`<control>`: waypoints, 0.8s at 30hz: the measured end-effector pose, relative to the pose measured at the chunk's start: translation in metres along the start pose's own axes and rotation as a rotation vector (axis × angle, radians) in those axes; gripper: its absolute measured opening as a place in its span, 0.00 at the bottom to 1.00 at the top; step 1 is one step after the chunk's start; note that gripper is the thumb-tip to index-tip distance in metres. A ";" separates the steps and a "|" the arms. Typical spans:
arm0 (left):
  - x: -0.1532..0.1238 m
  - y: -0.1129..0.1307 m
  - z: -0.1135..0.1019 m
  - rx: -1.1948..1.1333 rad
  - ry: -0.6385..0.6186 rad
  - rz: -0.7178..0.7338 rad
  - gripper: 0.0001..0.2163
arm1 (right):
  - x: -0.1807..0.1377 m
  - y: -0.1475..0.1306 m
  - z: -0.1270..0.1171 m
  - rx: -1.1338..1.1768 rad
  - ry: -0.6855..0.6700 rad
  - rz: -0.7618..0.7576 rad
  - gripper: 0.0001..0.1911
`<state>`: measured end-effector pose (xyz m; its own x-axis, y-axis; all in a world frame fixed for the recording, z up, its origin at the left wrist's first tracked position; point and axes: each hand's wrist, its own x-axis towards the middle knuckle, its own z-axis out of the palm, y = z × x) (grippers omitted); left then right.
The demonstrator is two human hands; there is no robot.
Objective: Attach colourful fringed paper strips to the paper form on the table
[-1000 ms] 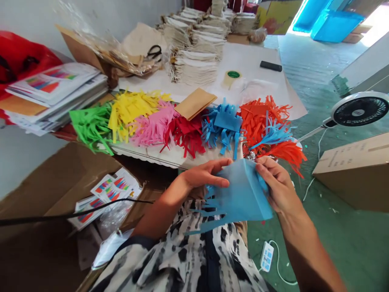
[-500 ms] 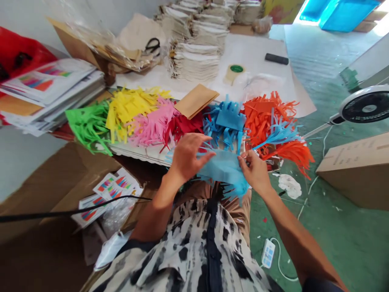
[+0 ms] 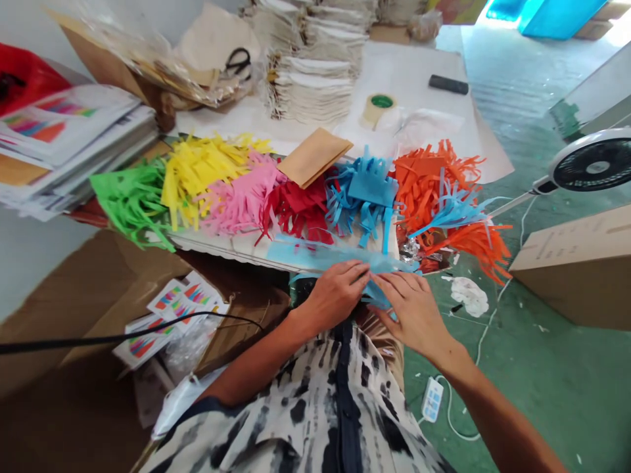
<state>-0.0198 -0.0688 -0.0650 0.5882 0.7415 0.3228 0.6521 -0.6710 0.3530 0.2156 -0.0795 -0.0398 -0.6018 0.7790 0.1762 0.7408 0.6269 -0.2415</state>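
Observation:
Light blue fringed tissue paper (image 3: 308, 256) lies across the table's front edge, and part of it hangs over my lap. My left hand (image 3: 338, 295) is closed on the near side of this paper, fingers together. Right beside it, my right hand (image 3: 414, 312) holds the same paper, its fingertips meeting those of the left. The bit between the fingertips is hidden. Just beyond lie fringed bundles: blue (image 3: 372, 187), dark red (image 3: 300, 207), pink (image 3: 246, 194), yellow (image 3: 210, 171), green (image 3: 131, 200) and orange (image 3: 419, 180). A loose light blue tassel (image 3: 453, 207) rests on the orange ones.
A folded brown paper (image 3: 315, 156) tops the bundles. Behind are tape (image 3: 379, 108), a black bar-shaped object (image 3: 448, 84), scissors (image 3: 238, 62) and stacked pale bundles (image 3: 313, 89). Printed sheets (image 3: 69, 131) stand left, a fan (image 3: 591, 164) and carton (image 3: 576, 269) right. A power strip (image 3: 432, 399) lies on the floor.
My left hand has gone from spread fingers to closed on the paper. Both hands have come together, and the light blue paper now lies farther forward, flatter along the table edge.

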 end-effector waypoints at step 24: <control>0.025 -0.029 -0.017 0.134 -0.042 -0.352 0.07 | 0.037 0.009 -0.001 -0.165 0.042 0.410 0.09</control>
<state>-0.0322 -0.0306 -0.0523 0.3340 0.9280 0.1649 0.8732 -0.3706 0.3167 0.2002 -0.0449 -0.0348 -0.2382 0.9615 0.1374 0.9554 0.2574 -0.1447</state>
